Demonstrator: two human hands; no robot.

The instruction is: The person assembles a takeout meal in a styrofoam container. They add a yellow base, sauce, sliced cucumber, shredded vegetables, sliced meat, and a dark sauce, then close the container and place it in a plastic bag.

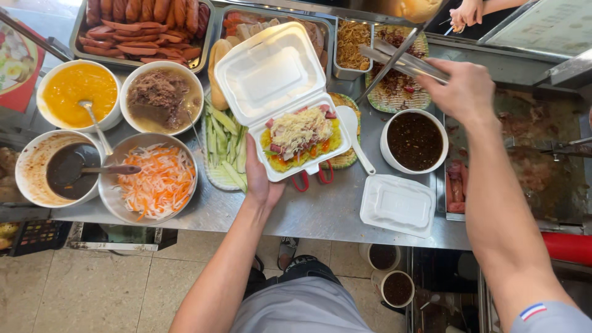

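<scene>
My left hand point(259, 179) holds a white foam clamshell box point(271, 74) from beneath, its lid tipped open. Inside lies yellow rice topped with shredded egg and pink ham bits point(301, 137). My right hand point(464, 91) grips metal tongs point(402, 61) above a woven tray of dark shredded meat point(398, 89), at the far right of the counter. The tong tips point left, over the tray.
On the steel counter point(320, 213) stand bowls of orange sauce point(80, 89), brown pâté point(161, 97), dark sauce point(414, 140), another dark sauce point(58, 168) and pickled carrot point(155, 177). Cucumber strips point(225, 139), sausages point(145, 24), a spare foam lid point(398, 203) and a griddle point(542, 160) surround them. Another person's hand point(465, 13) shows at the top.
</scene>
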